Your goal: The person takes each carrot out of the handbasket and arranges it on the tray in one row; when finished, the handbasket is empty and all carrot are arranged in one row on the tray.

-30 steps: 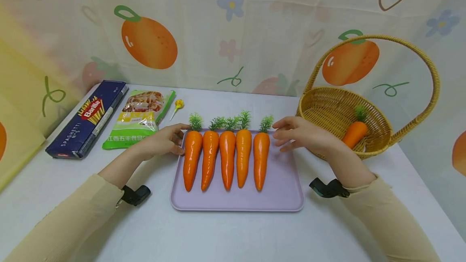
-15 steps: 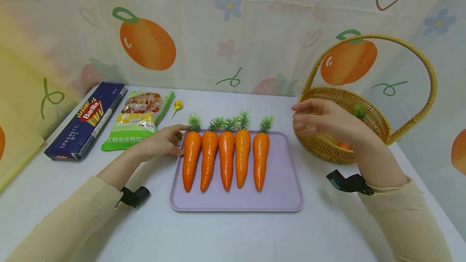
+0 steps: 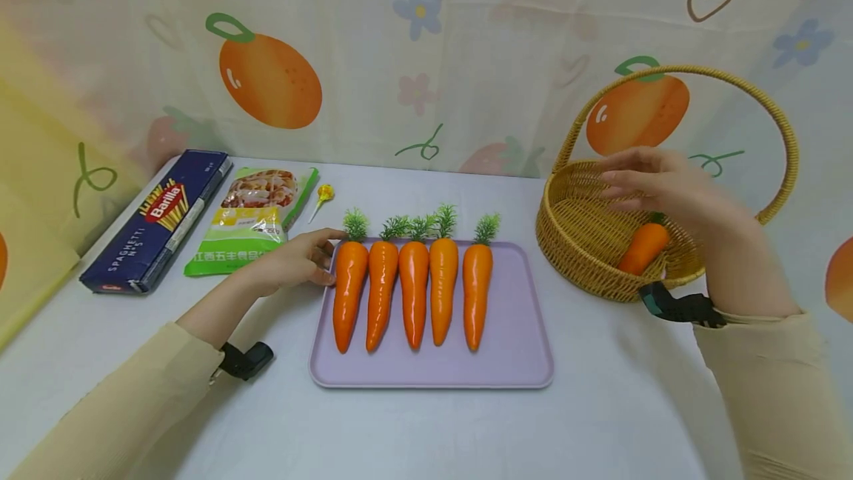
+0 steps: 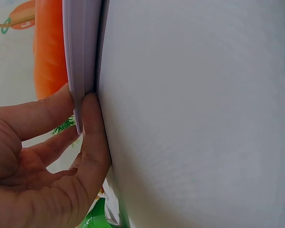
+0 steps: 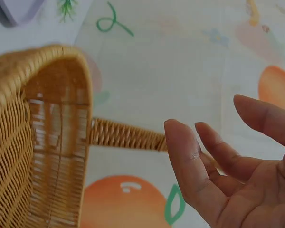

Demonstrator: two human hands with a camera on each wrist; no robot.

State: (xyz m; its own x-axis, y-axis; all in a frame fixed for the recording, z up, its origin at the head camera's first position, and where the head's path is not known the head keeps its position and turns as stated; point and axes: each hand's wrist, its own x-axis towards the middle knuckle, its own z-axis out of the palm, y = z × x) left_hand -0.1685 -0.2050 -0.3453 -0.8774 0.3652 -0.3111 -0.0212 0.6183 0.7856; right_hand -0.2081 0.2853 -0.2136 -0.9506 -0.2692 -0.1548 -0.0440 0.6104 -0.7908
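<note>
My left hand (image 3: 296, 264) pinches the left rim of the lilac tray (image 3: 513, 354). In the left wrist view, the thumb (image 4: 50, 111) lies on the rim's upper side and a finger (image 4: 92, 137) is under it. Several toy carrots (image 3: 415, 295) with green tops lie side by side on the tray. Above the wicker basket (image 3: 580, 261), my right hand (image 3: 680, 187) is held with fingers loosely bent and nothing in them. Inside the basket lies one carrot (image 3: 643, 249), its top partly hidden by the hand. The right wrist view shows the basket handle (image 5: 128, 134) behind the fingers.
A blue spaghetti box (image 3: 160, 221), a green food packet (image 3: 253, 219) and a yellow lollipop (image 3: 324, 192) lie at the table's left rear. A printed cloth (image 3: 373, 58) hangs behind the table. The basket's tall handle (image 3: 789, 139) arches over the right side.
My right hand has moved from beside the rightmost carrot on the tray, right and up to above the basket, holding nothing. The left hand, tray and carrots stay put.
</note>
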